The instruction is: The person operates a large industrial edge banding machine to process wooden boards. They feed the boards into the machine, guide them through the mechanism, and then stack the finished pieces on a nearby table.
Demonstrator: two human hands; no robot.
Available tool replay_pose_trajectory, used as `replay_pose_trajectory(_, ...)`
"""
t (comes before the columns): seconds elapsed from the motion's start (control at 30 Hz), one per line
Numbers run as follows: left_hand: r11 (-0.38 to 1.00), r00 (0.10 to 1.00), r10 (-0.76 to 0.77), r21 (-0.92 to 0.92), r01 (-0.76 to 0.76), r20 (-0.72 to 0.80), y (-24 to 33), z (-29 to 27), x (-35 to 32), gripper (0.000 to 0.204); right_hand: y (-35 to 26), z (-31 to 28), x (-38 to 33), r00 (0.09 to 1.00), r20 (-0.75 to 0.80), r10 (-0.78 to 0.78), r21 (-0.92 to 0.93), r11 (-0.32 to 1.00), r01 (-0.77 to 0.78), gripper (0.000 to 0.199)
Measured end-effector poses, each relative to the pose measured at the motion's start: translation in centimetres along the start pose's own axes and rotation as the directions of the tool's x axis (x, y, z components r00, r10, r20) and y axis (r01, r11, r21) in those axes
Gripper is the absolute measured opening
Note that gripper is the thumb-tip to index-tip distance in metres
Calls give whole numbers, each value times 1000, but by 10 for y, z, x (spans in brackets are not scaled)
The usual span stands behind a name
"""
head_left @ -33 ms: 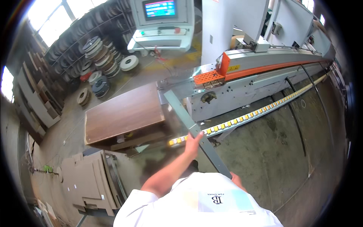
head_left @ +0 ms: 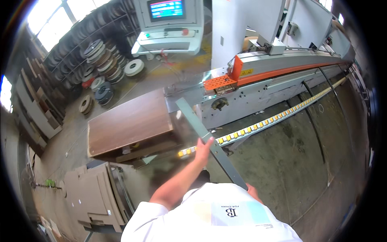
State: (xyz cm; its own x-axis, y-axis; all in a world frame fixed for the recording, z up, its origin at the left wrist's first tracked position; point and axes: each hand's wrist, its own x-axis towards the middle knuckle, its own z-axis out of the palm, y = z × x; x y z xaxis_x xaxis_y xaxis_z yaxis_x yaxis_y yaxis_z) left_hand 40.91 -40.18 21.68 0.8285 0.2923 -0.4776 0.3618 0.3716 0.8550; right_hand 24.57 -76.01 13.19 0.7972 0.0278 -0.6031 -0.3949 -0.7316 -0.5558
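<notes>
Across the yellow-and-white roller rail [head_left: 258,127], a long grey-green panel [head_left: 194,120] is being gripped mid-length by the closed left hand [head_left: 202,150]; near its lower end, how far the right hand [head_left: 253,193] is closed cannot be told. Handling is seemingly being only part-completed, release being left.

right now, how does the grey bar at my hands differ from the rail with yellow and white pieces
The grey bar is plain in colour; the rail is lined with yellow and white pieces. In this view, the grey bar slants down to the right, while the rail climbs to the right. The rail looks longer than the grey bar. Both are long and narrow.
</notes>
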Motion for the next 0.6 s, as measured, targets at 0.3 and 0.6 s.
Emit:
replay_pose_trajectory(0.3, 992, 981, 68, 88, -85, 181, -33, 46, 178, 61, -95, -53, 6, 961, -95, 261, -54, 962, -267, 63)
replay_pose_trajectory(0.6, 933, 983, 81, 333, -134, 168, 7, 102, 238, 79, -159, -65, 39, 916, -156, 368, 17, 929, -370, 62)
